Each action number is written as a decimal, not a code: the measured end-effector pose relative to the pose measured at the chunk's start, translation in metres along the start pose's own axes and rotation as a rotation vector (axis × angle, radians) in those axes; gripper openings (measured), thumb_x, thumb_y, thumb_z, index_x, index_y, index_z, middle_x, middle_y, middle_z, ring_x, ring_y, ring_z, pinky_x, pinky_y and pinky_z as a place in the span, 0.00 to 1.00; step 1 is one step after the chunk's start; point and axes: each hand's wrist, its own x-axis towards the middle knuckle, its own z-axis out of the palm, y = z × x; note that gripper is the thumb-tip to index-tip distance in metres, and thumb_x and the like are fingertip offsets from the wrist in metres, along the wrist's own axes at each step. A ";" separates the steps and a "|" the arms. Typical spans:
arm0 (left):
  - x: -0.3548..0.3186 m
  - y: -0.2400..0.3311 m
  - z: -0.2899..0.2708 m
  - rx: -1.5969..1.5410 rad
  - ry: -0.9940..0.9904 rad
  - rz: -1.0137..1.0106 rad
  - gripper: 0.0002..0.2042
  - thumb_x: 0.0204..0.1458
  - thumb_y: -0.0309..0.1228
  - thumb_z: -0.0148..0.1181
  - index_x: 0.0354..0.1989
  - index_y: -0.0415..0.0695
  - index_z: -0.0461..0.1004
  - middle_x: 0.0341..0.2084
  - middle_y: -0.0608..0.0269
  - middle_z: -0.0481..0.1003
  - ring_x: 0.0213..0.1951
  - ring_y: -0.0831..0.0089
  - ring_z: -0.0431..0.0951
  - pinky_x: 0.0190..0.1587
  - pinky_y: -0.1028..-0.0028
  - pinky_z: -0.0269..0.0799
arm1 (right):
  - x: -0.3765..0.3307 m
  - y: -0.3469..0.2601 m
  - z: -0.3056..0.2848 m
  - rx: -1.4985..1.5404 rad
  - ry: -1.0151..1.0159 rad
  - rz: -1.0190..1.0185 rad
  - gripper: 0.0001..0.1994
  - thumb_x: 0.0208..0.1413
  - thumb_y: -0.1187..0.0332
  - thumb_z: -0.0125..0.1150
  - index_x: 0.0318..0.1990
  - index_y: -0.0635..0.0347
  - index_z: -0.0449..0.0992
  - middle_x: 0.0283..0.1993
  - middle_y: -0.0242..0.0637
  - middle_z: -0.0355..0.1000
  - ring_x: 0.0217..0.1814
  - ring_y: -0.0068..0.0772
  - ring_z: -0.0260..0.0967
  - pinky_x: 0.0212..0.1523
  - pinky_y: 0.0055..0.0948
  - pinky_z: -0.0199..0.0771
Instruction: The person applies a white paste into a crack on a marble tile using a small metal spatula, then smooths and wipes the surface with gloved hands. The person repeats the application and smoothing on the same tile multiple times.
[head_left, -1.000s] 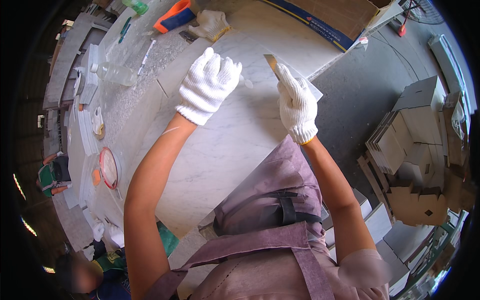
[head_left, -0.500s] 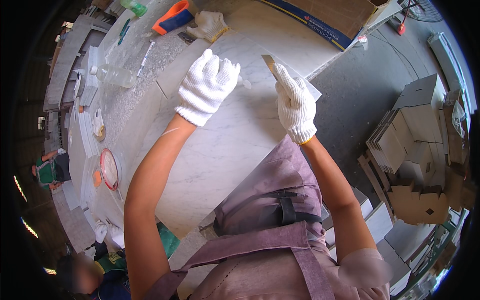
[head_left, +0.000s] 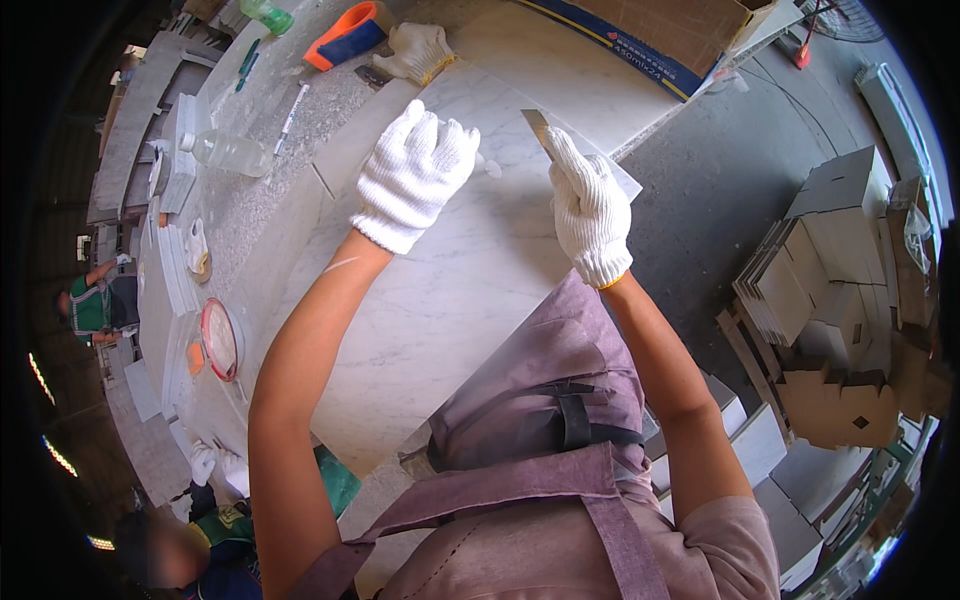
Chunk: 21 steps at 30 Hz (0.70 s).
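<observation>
My right hand (head_left: 588,205), in a white knit glove, grips a putty knife (head_left: 535,124). Its flat metal blade sticks out past my fingertips above the slab, and the handle is hidden in my palm. My left hand (head_left: 415,180), gloved too, is over the far part of the slab with its fingers curled. Whatever those fingers may hold is hidden under them. Both hands are over a white, grey-veined marble slab (head_left: 400,330). Between them a small pale spot (head_left: 491,169) shows on the stone.
A loose glove (head_left: 418,50), an orange-and-blue roll (head_left: 350,35), a marker (head_left: 291,118) and a clear bottle (head_left: 225,150) lie beyond the slab. A red-rimmed tub (head_left: 218,340) stands left. An open carton (head_left: 650,40) is at the back. Cardboard boxes (head_left: 840,230) stack right. A co-worker (head_left: 215,540) is lower left.
Both my hands stay almost where they were, with the putty knife shifted only very slightly. At the far left, a distant person in green has moved a little.
</observation>
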 end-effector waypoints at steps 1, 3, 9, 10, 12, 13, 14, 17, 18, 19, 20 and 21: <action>0.000 0.000 0.000 -0.008 0.014 0.007 0.09 0.54 0.30 0.73 0.38 0.45 0.78 0.31 0.61 0.74 0.37 0.59 0.79 0.48 0.62 0.83 | 0.000 0.000 0.000 -0.001 -0.004 0.003 0.27 0.65 0.71 0.61 0.70 0.34 0.76 0.42 0.40 0.78 0.38 0.47 0.79 0.39 0.43 0.80; 0.000 0.000 -0.001 0.003 -0.001 0.002 0.09 0.54 0.30 0.73 0.38 0.45 0.78 0.31 0.61 0.74 0.37 0.59 0.79 0.47 0.62 0.83 | 0.000 0.000 0.000 -0.012 -0.009 0.011 0.26 0.65 0.71 0.61 0.70 0.34 0.76 0.42 0.40 0.78 0.39 0.47 0.79 0.39 0.43 0.80; -0.001 0.001 0.001 0.009 -0.044 -0.027 0.09 0.54 0.30 0.73 0.36 0.46 0.77 0.31 0.61 0.74 0.37 0.59 0.79 0.47 0.60 0.82 | 0.001 -0.002 -0.001 -0.025 -0.022 0.032 0.25 0.66 0.70 0.61 0.70 0.34 0.76 0.42 0.41 0.78 0.39 0.47 0.79 0.40 0.43 0.81; -0.002 0.001 0.002 0.004 -0.028 -0.041 0.09 0.54 0.30 0.73 0.36 0.45 0.76 0.31 0.61 0.74 0.37 0.59 0.78 0.48 0.60 0.82 | 0.001 -0.002 -0.002 -0.016 -0.021 0.035 0.25 0.66 0.70 0.61 0.69 0.34 0.76 0.42 0.41 0.78 0.39 0.47 0.79 0.40 0.43 0.81; -0.006 -0.001 0.003 0.017 -0.049 -0.059 0.09 0.53 0.31 0.73 0.39 0.46 0.78 0.32 0.63 0.74 0.38 0.59 0.79 0.48 0.60 0.81 | 0.000 -0.002 -0.002 -0.017 -0.012 0.027 0.25 0.66 0.70 0.61 0.69 0.35 0.77 0.42 0.40 0.78 0.39 0.47 0.79 0.40 0.43 0.81; -0.010 -0.003 0.003 0.019 -0.051 -0.061 0.10 0.53 0.31 0.73 0.40 0.46 0.79 0.33 0.63 0.74 0.39 0.59 0.79 0.49 0.60 0.81 | 0.000 -0.001 -0.002 -0.014 -0.008 0.025 0.25 0.66 0.70 0.62 0.69 0.35 0.77 0.42 0.40 0.78 0.39 0.47 0.79 0.40 0.43 0.81; -0.013 -0.003 0.004 -0.001 -0.084 -0.086 0.12 0.52 0.30 0.73 0.44 0.48 0.81 0.37 0.65 0.75 0.42 0.60 0.79 0.49 0.60 0.81 | 0.000 0.000 -0.001 -0.011 0.009 0.019 0.26 0.65 0.71 0.62 0.69 0.35 0.77 0.42 0.40 0.78 0.39 0.47 0.79 0.40 0.43 0.81; -0.031 0.001 0.002 -0.038 -0.151 -0.207 0.20 0.49 0.27 0.72 0.53 0.54 0.84 0.46 0.70 0.77 0.48 0.62 0.79 0.52 0.58 0.79 | -0.001 0.002 0.000 0.004 0.058 -0.012 0.27 0.64 0.73 0.62 0.69 0.36 0.78 0.42 0.39 0.78 0.39 0.46 0.79 0.41 0.42 0.81; -0.038 0.006 0.003 -0.027 -0.145 -0.275 0.20 0.50 0.28 0.71 0.53 0.55 0.84 0.47 0.70 0.77 0.49 0.61 0.79 0.53 0.57 0.78 | -0.001 0.003 0.000 0.010 0.070 -0.026 0.27 0.63 0.73 0.62 0.69 0.37 0.78 0.42 0.39 0.78 0.40 0.45 0.79 0.41 0.42 0.81; -0.045 0.011 0.003 -0.008 -0.138 -0.343 0.20 0.50 0.29 0.71 0.54 0.57 0.84 0.48 0.71 0.78 0.50 0.60 0.79 0.55 0.56 0.77 | -0.001 0.004 0.001 0.025 0.087 -0.044 0.28 0.63 0.74 0.62 0.69 0.38 0.78 0.42 0.39 0.78 0.41 0.45 0.79 0.42 0.41 0.81; -0.052 0.016 0.003 -0.028 -0.175 -0.467 0.22 0.50 0.31 0.71 0.56 0.60 0.83 0.51 0.72 0.78 0.54 0.59 0.78 0.60 0.54 0.73 | -0.002 0.004 0.001 0.075 0.077 -0.035 0.29 0.62 0.76 0.63 0.70 0.40 0.77 0.43 0.38 0.78 0.43 0.44 0.79 0.44 0.41 0.81; -0.060 0.020 0.002 -0.012 -0.174 -0.537 0.24 0.52 0.33 0.73 0.59 0.60 0.82 0.53 0.71 0.77 0.57 0.60 0.77 0.61 0.54 0.72 | -0.002 0.004 0.002 0.037 0.098 -0.054 0.29 0.62 0.77 0.63 0.71 0.45 0.77 0.46 0.39 0.80 0.46 0.46 0.79 0.46 0.40 0.80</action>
